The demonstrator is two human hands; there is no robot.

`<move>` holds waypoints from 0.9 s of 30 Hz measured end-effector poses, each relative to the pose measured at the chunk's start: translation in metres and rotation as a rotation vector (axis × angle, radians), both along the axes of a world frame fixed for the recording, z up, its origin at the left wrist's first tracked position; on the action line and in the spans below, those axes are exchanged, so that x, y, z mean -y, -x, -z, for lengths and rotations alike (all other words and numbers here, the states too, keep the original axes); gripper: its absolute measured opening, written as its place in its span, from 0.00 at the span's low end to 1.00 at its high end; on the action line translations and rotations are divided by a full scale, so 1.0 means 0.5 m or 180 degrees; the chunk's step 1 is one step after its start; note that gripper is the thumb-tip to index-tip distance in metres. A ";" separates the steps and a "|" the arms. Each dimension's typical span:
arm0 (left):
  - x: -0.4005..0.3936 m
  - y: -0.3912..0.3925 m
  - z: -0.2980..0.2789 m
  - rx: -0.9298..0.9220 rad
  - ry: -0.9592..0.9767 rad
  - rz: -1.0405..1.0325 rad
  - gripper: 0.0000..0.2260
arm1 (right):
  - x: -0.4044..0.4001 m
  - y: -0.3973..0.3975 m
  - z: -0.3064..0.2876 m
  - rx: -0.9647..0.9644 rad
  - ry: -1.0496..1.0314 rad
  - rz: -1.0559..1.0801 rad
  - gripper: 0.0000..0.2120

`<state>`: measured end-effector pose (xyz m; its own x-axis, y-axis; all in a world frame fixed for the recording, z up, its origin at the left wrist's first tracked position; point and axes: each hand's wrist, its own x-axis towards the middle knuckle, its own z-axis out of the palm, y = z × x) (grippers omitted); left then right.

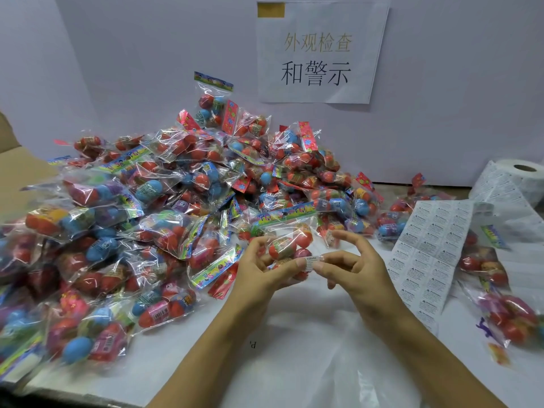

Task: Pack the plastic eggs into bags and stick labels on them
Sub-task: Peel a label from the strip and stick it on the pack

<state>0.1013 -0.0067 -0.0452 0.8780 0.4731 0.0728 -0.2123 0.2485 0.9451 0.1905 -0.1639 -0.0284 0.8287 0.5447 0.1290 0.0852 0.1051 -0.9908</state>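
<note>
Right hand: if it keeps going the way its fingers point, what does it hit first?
The right hand points left, pinching a small warning label. First in line is likely the bag of eggs held in the left hand, at the thumb tip. Depth is unclear, but they look nearly touching.

Pale wall (132, 54) (paper sign (321, 51) taped up) behind white table (294, 334).

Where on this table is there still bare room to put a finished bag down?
The open patch is the white table in front, between the forearms and below the hands, left and right. It is bordered by the big pile of bagged eggs on the left and the label sheet on the right. Behind the hands it is crowded.
</note>
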 end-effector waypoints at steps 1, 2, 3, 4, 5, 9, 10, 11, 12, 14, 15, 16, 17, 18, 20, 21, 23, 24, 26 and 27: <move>0.000 0.000 0.000 0.0009 -0.0023 -0.0002 0.32 | 0.002 -0.002 0.000 0.0015 0.0029 -0.0002 0.27; 0.000 0.001 0.000 0.0013 -0.0050 -0.0013 0.31 | 0.003 -0.003 0.000 0.0016 0.0037 -0.0001 0.27; 0.001 0.002 0.000 0.0009 -0.0078 -0.0030 0.30 | 0.004 -0.003 -0.001 -0.0004 0.0025 -0.0001 0.26; 0.002 0.002 0.000 0.0005 -0.0110 -0.0047 0.29 | 0.004 -0.002 -0.002 -0.0016 0.0011 -0.0005 0.25; 0.003 0.003 -0.001 0.0005 -0.0141 -0.0055 0.28 | 0.004 -0.001 -0.004 -0.0018 0.0013 -0.0001 0.26; 0.007 0.004 -0.003 0.0002 -0.0223 -0.0044 0.29 | 0.001 0.000 0.001 0.0006 0.0059 0.0099 0.24; 0.008 0.004 -0.003 0.0003 -0.0221 -0.0038 0.29 | 0.000 -0.002 0.004 0.0011 0.0055 0.0103 0.22; 0.009 0.004 -0.003 0.0006 -0.0200 -0.0034 0.30 | 0.000 -0.004 0.005 0.0014 0.0047 0.0110 0.22; 0.010 0.004 -0.005 0.0011 -0.0173 -0.0025 0.30 | 0.000 -0.005 0.006 0.0010 0.0029 0.0124 0.22; 0.008 0.005 -0.004 0.0001 -0.0178 -0.0010 0.30 | 0.003 -0.008 0.003 -0.0029 -0.0014 0.0171 0.22; 0.007 0.005 -0.003 -0.0007 -0.0186 0.0021 0.30 | 0.004 -0.008 0.001 -0.0029 -0.0004 0.0186 0.22; 0.007 0.006 -0.002 -0.0019 -0.0194 0.0075 0.30 | 0.005 -0.009 0.000 -0.0023 0.0026 0.0173 0.23; 0.008 0.007 -0.001 -0.0035 -0.0226 0.0147 0.30 | 0.006 -0.009 -0.001 -0.0046 0.0045 0.0131 0.24; 0.009 0.006 0.004 -0.0042 -0.0296 0.0230 0.30 | 0.006 -0.011 -0.001 -0.0089 0.0037 0.0065 0.26; 0.013 0.006 0.007 -0.0094 -0.0483 0.0370 0.28 | 0.009 -0.012 -0.002 -0.0112 0.0037 -0.0058 0.27; 0.016 0.006 0.003 -0.0143 -0.0570 0.0376 0.27 | 0.010 -0.013 -0.003 -0.0068 0.0077 -0.0096 0.25; 0.016 0.005 0.009 -0.0208 -0.0737 0.0290 0.26 | 0.013 -0.014 -0.006 0.0048 0.0244 -0.0123 0.14; 0.015 0.004 0.011 -0.0250 -0.0775 0.0252 0.27 | 0.014 -0.015 -0.006 0.0079 0.0345 -0.0128 0.09; 0.010 0.002 0.017 -0.0316 -0.0830 0.0268 0.31 | 0.017 -0.020 -0.008 0.0032 0.0536 -0.0103 0.06; 0.008 0.000 0.018 -0.0362 -0.0838 0.0290 0.33 | 0.019 -0.022 -0.011 -0.0004 0.0622 -0.0084 0.06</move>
